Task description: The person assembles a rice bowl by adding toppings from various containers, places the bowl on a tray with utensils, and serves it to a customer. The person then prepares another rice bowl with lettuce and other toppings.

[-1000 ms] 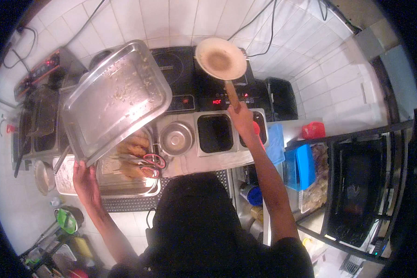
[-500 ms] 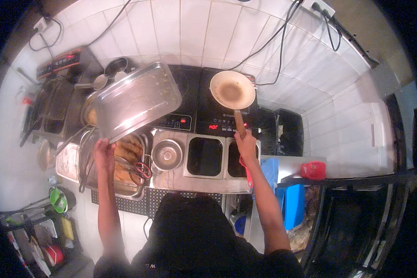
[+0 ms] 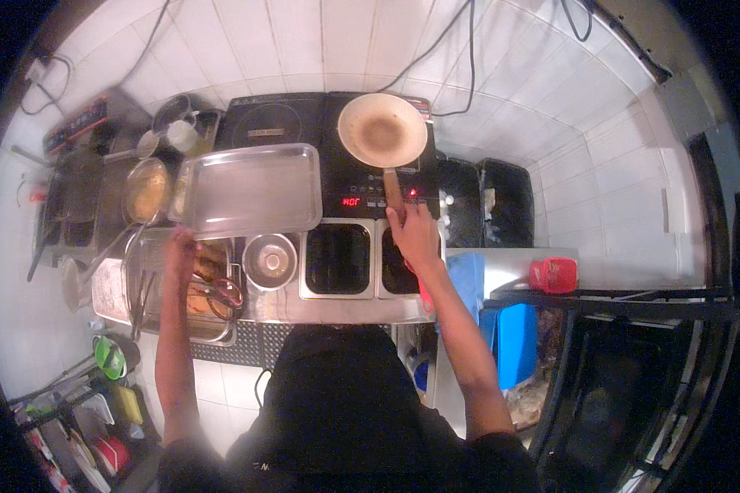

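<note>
My left hand (image 3: 181,251) pinches the near left corner of a shallow rectangular steel tray (image 3: 251,191). The tray is held above the left cooktop's front part and looks bare inside. My right hand (image 3: 415,237) is at the end of the brown handle of a cream frying pan (image 3: 382,130), its thumb and fingers on either side of the handle. The pan rests on the right induction cooktop (image 3: 362,185), whose red display is lit. Below my left hand, a steel pan of browned food (image 3: 199,306) has tongs (image 3: 222,297) lying across it, partly hidden by my forearm.
A round steel bowl (image 3: 270,261) and dark square wells (image 3: 337,259) line the counter front. At left stand a pan of yellowish food (image 3: 148,194) and a fryer (image 3: 78,181). To the right are black containers (image 3: 506,201), a red container (image 3: 553,275) and a blue bin (image 3: 516,345).
The steel tray has come down from a tilted position to nearly level. My right hand has shifted slightly on the frying pan's handle. The whole view has shifted a little.
</note>
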Available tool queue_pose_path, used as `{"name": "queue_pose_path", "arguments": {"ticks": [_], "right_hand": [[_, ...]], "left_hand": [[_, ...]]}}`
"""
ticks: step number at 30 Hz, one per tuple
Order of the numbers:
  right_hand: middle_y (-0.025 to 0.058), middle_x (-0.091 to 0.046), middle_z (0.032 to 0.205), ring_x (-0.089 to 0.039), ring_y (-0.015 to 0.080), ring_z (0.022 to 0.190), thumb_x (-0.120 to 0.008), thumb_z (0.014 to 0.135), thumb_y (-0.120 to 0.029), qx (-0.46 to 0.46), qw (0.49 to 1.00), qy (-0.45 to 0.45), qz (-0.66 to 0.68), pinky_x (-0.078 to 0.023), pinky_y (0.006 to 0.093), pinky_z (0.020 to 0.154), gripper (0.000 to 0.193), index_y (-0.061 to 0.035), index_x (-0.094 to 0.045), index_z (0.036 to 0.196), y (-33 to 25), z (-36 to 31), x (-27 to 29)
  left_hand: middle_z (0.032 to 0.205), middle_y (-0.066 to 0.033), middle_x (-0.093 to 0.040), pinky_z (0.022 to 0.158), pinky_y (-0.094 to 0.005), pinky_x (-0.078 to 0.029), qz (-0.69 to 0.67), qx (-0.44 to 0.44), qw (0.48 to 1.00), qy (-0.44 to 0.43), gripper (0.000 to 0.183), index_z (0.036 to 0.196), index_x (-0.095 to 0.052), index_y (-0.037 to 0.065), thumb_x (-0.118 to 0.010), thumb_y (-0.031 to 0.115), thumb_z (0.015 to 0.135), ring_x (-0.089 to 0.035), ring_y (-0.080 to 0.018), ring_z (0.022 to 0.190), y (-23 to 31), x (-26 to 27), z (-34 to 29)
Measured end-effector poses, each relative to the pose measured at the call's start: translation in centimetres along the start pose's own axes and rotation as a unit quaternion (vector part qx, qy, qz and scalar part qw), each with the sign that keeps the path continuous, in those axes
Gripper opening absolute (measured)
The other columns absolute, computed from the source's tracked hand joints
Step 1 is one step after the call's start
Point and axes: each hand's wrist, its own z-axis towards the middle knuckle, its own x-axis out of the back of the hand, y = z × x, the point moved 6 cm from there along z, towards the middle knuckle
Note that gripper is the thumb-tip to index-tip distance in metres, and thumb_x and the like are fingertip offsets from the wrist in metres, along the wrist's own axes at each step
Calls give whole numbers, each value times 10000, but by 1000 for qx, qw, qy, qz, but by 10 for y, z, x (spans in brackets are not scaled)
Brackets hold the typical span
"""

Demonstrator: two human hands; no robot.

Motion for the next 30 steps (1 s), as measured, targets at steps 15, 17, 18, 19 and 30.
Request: {"name": "queue_pose_path", "arguments": {"ticks": [15, 17, 18, 19, 30], "right_hand": [[92, -523, 1012, -535, 277, 914, -619, 774, 9, 78, 985, -38, -150, -433, 424, 774, 705, -292, -547, 1407, 50, -1, 29], [96, -525, 1013, -540, 282, 912, -614, 781, 17, 80, 988, -41, -129, -437, 435, 779, 691, -276, -553, 1403, 42, 6, 28], [101, -528, 1019, -545, 287, 916, -612, 785, 19, 72, 988, -41, -130, -439, 442, 783, 682, -267, -556, 1401, 43, 8, 28], [106, -531, 1025, -550, 292, 920, -610, 789, 21, 61, 989, -39, -132, -442, 449, 787, 673, -259, -560, 1399, 48, 9, 29], [163, -554, 977, -579, 340, 921, -552, 866, 3, -61, 997, -10, 42, -466, 458, 818, 540, -200, -591, 1365, 86, -26, 52]], "left_hand": [[1150, -264, -638, 893, -491, -490, 688, -178, 694, 120, 411, 1276, -591, 25, -596, 117, 876, -617, -400, 1071, 76, -130, -59], [1113, -253, -657, 865, -498, -511, 689, -215, 692, -21, 443, 1302, -580, 53, -579, 92, 861, -640, -406, 1041, 29, -183, -65], [999, -226, -664, 751, -518, -521, 675, -266, 684, -75, 336, 1190, -610, 55, -582, 116, 861, -660, -402, 905, 12, -231, -82], [942, -218, -678, 709, -520, -535, 700, -198, 667, -157, 415, 1274, -585, 107, -565, 103, 859, -679, -392, 832, 11, -295, -107], [705, -137, -693, 559, -465, -547, 723, -260, 589, -252, 427, 1274, -581, 79, -590, 151, 853, -706, -315, 642, -48, -418, -107]]}}
